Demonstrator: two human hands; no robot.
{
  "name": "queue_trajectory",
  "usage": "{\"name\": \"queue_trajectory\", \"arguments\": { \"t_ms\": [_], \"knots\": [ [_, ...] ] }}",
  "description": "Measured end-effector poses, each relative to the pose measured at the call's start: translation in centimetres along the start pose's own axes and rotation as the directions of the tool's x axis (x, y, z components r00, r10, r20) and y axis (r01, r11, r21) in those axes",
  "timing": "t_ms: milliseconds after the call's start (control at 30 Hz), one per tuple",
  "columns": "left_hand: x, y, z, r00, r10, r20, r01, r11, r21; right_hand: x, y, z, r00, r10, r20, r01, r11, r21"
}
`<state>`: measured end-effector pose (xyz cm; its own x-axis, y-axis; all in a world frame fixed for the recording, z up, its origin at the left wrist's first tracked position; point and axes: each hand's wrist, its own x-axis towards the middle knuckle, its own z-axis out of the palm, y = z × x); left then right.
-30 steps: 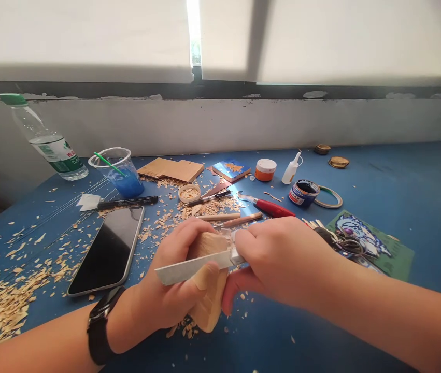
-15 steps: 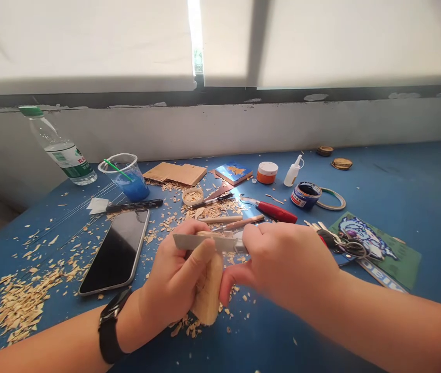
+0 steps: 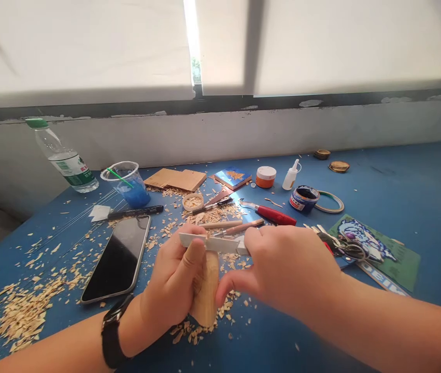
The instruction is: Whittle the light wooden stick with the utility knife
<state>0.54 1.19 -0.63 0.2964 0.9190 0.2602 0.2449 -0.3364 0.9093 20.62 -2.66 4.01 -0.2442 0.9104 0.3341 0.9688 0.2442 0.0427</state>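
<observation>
Since earlier frame, blade (image 3: 208,242) risen to top of wood block (image 3: 205,290). Our left hand (image 3: 173,285) clasps block upright on bench (image 3: 399,186), thumb pressed against blade. Our right hand (image 3: 286,269) grips blade handle at 3 o'clock of block. Shavings (image 3: 193,331) under block. Phone (image 3: 117,259) at 9 o'clock; red-handled knife (image 3: 272,215) at 1 o'clock; blue cup (image 3: 125,182) at 11 o'clock.

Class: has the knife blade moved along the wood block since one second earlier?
Yes. The blade has moved from the middle of the wood block to its top end.
</observation>
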Motion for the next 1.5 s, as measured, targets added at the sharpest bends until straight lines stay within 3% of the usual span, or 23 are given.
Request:
{"name": "queue_trajectory", "arguments": {
  "t_ms": [167, 300, 400, 467, 667, 867, 1067, 1267, 1500],
  "knots": [
    [0.0, 0.0, -0.1, 0.999, 0.036, 0.028, -0.037, 0.998, 0.053, 0.0, 0.0, 0.1, 0.999, 0.007, -0.034, -0.007, 1.000, 0.008],
    [-0.2, -0.3, -0.7, 0.983, 0.109, 0.151, -0.113, 0.994, 0.014, 0.2, 0.2, -0.3, 0.983, -0.181, 0.032, 0.176, 0.975, 0.133],
    [-0.2, -0.4, -0.9, 0.934, 0.246, 0.259, -0.260, 0.965, 0.023, 0.3, 0.3, -0.6, 0.931, -0.344, 0.120, 0.310, 0.921, 0.234],
    [-0.3, -0.5, -1.0, 0.908, 0.313, 0.279, -0.334, 0.942, 0.031, 0.3, 0.3, -0.6, 0.917, -0.384, 0.106, 0.353, 0.906, 0.235],
    [-0.4, -0.9, -1.1, 0.921, 0.300, 0.248, -0.323, 0.945, 0.057, -0.2, 0.1, 0.3, 0.933, -0.344, -0.106, 0.356, 0.924, 0.141],
    [-0.1, -0.5, -1.1, 0.931, 0.266, 0.249, -0.291, 0.954, 0.070, -0.5, 0.3, 0.9, 0.909, -0.335, -0.248, 0.372, 0.920, 0.121],
    [0.2, -0.2, -0.7, 0.955, 0.214, 0.203, -0.228, 0.973, 0.045, -0.5, 0.5, 1.3, 0.916, -0.297, -0.269, 0.329, 0.941, 0.082],
    [-0.1, 0.1, -0.8, 0.954, 0.224, 0.201, -0.243, 0.967, 0.071, -0.8, 0.5, 1.7, 0.949, -0.226, -0.218, 0.251, 0.963, 0.096],
    [0.2, 0.5, -0.3, 0.981, 0.129, 0.146, -0.140, 0.988, 0.069, -0.5, 0.6, 1.7, 0.988, -0.140, -0.059, 0.143, 0.989, 0.045]
  ]
}}
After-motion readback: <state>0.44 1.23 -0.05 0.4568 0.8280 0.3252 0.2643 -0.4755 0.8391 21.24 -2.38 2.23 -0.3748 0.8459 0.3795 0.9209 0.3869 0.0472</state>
